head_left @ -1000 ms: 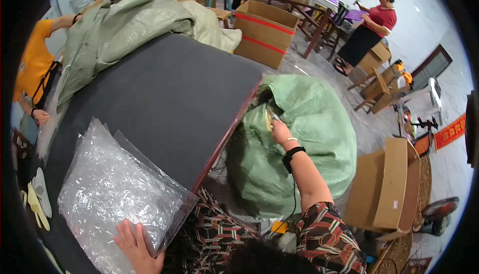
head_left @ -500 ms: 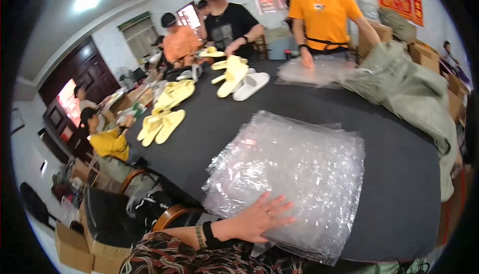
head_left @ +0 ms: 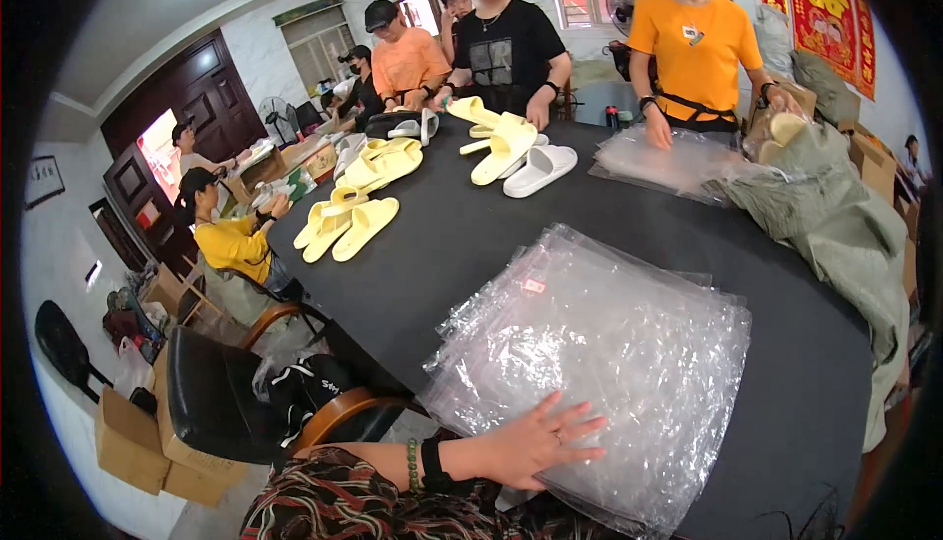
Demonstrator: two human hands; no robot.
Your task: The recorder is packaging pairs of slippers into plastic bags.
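My left hand (head_left: 540, 442) lies palm down with its fingers spread on the near left part of a stack of clear plastic bags (head_left: 629, 353). A ring is on one finger, and a green bead bracelet (head_left: 413, 466) and a black band (head_left: 432, 459) circle the wrist. The shiny, crinkled bags lie loosely layered on the dark table (head_left: 805, 383), with a small red-and-white label (head_left: 533, 286) near their far left corner. Nothing shows of my right hand.
Yellow slides (head_left: 368, 226) and a white slide (head_left: 540, 170) lie farther back. Across the table, a person in orange (head_left: 693, 58) stands by more clear bags (head_left: 658, 155) and a green sack (head_left: 815, 196). A black armchair (head_left: 221, 397) and cardboard boxes (head_left: 133, 442) are at left.
The view has shifted, so the table and people sit differently in it. My left hand stays spread on the bags. The person in orange now holds a bagged slide by the sack.
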